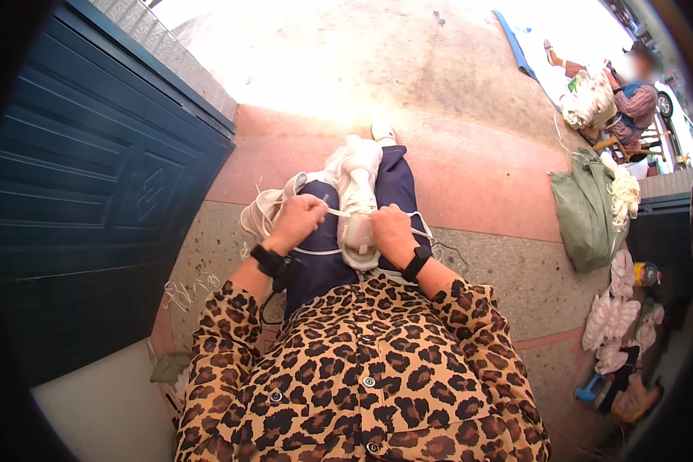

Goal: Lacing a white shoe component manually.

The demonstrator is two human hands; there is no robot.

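White shoe (357, 233) resting on lap (316, 269); left hand (304, 215) at its nine o'clock pinching lace (336, 212), right hand (393, 231) at four curling, grip hidden. Lacing seemingly underway; next move probably needing even pull.

Between the left hand (304, 218) and the right hand (393, 235), the shoe (358, 179) is white, as is the lace (336, 212). Both wristbands (418, 263), just behind the hands, are black. Nearer the wearer, the shirt (362, 350) has dark brown and black leopard spots on tan; the trousers (312, 275) beneath the hands are navy. Left of the hands, the door (92, 177) is deep teal-blue. Beyond them runs a pink floor band (477, 169); the floor stretch (500, 269) to their right is speckled grey-brown. Farther right, the sack (581, 219) is dull green, the cord bundle (624, 194) on it cream, and the piled shoes (610, 317) pale pink.
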